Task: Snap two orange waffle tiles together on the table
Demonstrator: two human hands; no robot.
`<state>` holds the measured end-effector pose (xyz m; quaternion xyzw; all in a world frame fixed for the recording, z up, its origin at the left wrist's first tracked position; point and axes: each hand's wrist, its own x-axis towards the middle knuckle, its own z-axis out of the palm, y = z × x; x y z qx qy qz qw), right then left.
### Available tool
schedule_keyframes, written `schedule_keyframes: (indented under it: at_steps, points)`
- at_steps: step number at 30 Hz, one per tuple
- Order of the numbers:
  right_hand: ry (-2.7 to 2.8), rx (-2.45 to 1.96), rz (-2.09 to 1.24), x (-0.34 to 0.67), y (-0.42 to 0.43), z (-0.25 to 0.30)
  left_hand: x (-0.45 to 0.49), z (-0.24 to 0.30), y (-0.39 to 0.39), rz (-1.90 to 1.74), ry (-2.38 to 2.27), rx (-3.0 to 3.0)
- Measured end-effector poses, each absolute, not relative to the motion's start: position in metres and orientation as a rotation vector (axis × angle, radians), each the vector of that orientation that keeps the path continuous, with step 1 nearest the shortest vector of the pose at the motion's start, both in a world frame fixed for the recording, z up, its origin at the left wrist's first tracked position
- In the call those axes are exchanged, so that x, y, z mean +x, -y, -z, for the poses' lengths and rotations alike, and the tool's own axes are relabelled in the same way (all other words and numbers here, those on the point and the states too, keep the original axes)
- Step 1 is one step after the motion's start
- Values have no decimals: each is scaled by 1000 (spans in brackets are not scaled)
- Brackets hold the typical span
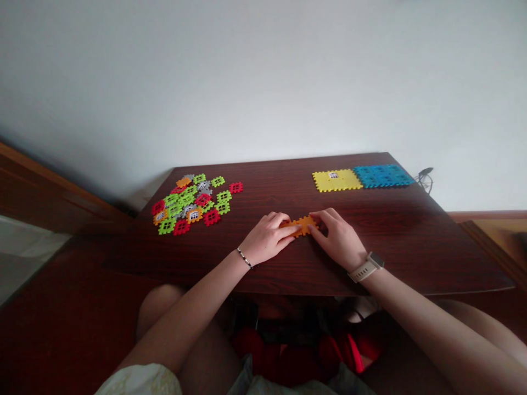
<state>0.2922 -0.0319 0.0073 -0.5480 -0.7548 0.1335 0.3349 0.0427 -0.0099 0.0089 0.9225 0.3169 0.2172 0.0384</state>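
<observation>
Flat orange interlocking tiles (303,225) with notched edges lie on the dark wooden table, between my two hands. My left hand (269,236) grips their left end, its fingers laid over the top and the thumb along the near side. At the right end, my right hand (334,233) pinches the edge between thumb and fingers. Parts of the tiles are hidden under the fingers, so I cannot tell exactly how many pieces there are.
A pile of green, red, grey and orange notched tiles (187,200) lies at the table's left. At the back right sit a yellow panel (337,181) with a small window and a blue panel (382,175). The wall (263,82) stands behind the table (272,186).
</observation>
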Motion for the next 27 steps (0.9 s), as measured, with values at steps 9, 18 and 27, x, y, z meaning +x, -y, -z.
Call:
schedule_keyframes:
  at_steps: [9,18,27]
  points:
    - [2065,-1431,-272,291,33,-4,42,-9,10,-621,-971,2857]
    - [2067,-1462,-274,292,34,-5,42,-9,10,-641,-946,2839]
    - [2172,-1405,-214,285,37,-9,43,-9,12,-639,-987,2806]
